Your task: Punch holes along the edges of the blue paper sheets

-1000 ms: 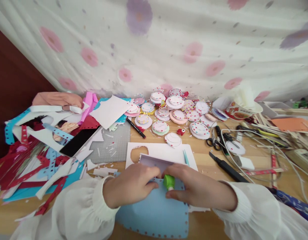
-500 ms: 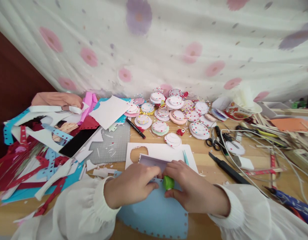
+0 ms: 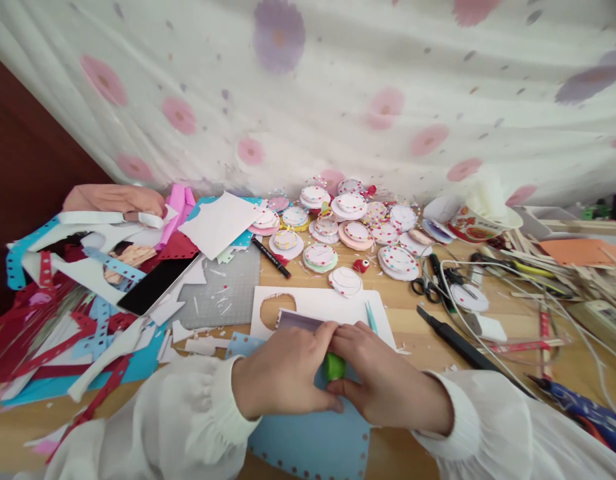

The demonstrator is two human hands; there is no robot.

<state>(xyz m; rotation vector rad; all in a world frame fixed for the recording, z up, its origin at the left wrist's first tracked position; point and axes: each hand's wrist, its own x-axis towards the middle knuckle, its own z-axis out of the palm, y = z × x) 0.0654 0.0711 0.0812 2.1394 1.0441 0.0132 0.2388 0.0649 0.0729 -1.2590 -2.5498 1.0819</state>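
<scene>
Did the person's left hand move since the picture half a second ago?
Yes: the left hand has shifted to the right, judged against the unmoved grey cutting mat.

The left hand (image 3: 288,370) has moved closer to the right hand (image 3: 385,379) (the blue sheet (image 3: 308,437) has shifted).

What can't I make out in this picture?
All in the head view:
Green tool: partly hidden by the left hand and right hand.
Blue paper: partly covered by both hands.
Marker: lettering too small to read.
Patterned blue tool: cut off by the right edge.
</scene>
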